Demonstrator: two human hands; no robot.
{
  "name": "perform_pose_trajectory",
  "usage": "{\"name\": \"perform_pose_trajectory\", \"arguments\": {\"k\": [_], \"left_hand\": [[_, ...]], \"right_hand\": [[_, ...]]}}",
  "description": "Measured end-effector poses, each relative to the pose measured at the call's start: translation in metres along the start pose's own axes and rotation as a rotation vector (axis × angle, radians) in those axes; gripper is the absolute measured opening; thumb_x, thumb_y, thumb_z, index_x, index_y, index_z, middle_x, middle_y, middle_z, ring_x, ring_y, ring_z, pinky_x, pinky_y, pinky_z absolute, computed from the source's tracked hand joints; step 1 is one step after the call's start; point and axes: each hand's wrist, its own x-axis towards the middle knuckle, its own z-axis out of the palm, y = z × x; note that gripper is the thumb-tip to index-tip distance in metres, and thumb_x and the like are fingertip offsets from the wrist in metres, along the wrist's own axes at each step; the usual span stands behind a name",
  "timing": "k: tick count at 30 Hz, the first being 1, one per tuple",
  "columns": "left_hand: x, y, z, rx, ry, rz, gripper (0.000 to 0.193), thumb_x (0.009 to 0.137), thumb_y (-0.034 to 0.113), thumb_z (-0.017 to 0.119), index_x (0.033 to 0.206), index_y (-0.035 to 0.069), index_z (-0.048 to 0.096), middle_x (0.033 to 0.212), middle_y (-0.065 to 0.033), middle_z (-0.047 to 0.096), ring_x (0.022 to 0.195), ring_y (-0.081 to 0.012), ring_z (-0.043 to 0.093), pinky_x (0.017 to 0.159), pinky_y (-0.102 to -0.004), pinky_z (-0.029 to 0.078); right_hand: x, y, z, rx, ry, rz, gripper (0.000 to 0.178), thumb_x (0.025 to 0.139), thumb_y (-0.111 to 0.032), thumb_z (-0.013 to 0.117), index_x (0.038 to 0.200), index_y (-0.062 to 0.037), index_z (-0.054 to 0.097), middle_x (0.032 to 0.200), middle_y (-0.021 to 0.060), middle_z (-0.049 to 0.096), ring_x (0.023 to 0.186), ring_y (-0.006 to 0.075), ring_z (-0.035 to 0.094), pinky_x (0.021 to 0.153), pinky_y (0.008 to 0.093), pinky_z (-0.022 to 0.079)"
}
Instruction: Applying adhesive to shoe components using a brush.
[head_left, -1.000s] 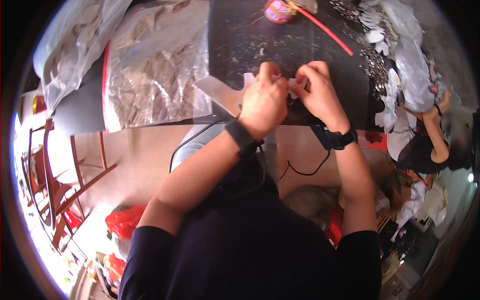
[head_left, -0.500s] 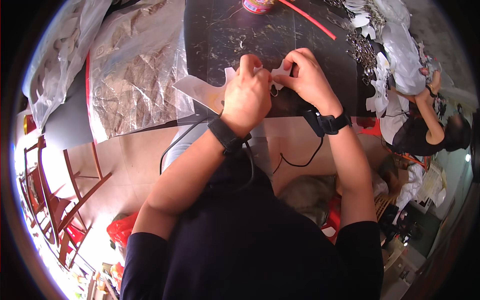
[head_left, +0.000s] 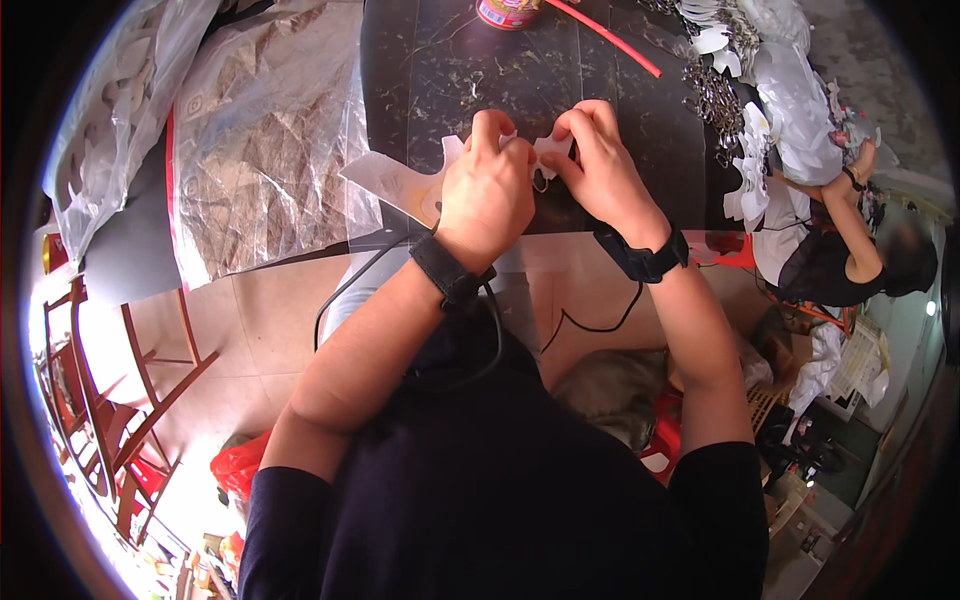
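Over the dark table, my left hand [head_left: 488, 185] is closed, fingers bent and pressed together on a white cut-out card [head_left: 395, 183] whose wide end sticks out to the left. Close beside it, my right hand [head_left: 612, 172] pinches a small white card piece [head_left: 551, 148] between thumb and fingers. A small metal ring [head_left: 541, 184] hangs just below that piece, between the two hands. Whether the two white parts are one piece is hidden by my left fingers. Black straps sit on both wrists.
A clear plastic sheet [head_left: 270, 150] covers the table's left. At the back stand a pink tub [head_left: 508, 12] and a red stick [head_left: 610, 40]. To the right lie metal rings and clasps [head_left: 712, 105], white cards [head_left: 748, 175] and a white plastic bag [head_left: 795, 110]. Another person [head_left: 835, 240] sits at the right.
The view has shifted slightly left. My right hand has come down a little with its fingertips over the small white piece. My left hand keeps its hold on the card.
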Motion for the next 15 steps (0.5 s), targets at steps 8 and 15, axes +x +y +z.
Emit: {"name": "perform_pose_trajectory", "arguments": {"k": [8,15], "left_hand": [[-0.001,0.0,-0.001,0.002,-0.005,-0.001,0.004,0.075,0.004,0.061,0.079,0.004,0.063,0.104,-0.0115,0.049,0.083,-0.0301,0.059,0.069,-0.038,0.05],[-0.001,0.0,-0.001,0.0,-0.018,-0.014,0.005,0.075,0.005,0.061,0.08,0.004,0.064,0.104,-0.0113,0.049,0.085,-0.0304,0.058,0.071,-0.0379,0.049]], "right_hand": [[0.004,0.01,-0.01,0.077,-0.12,0.055,0.02,0.075,-0.006,0.069,0.088,-0.0042,0.054,0.101,0.0096,0.044,0.083,0.0247,0.053,0.07,0.0309,0.048],[0.006,-0.003,-0.009,0.162,-0.13,0.212,0.021,0.074,-0.015,0.072,0.084,-0.0051,0.057,0.099,0.0075,0.046,0.076,0.0174,0.051,0.071,0.029,0.046]]}}
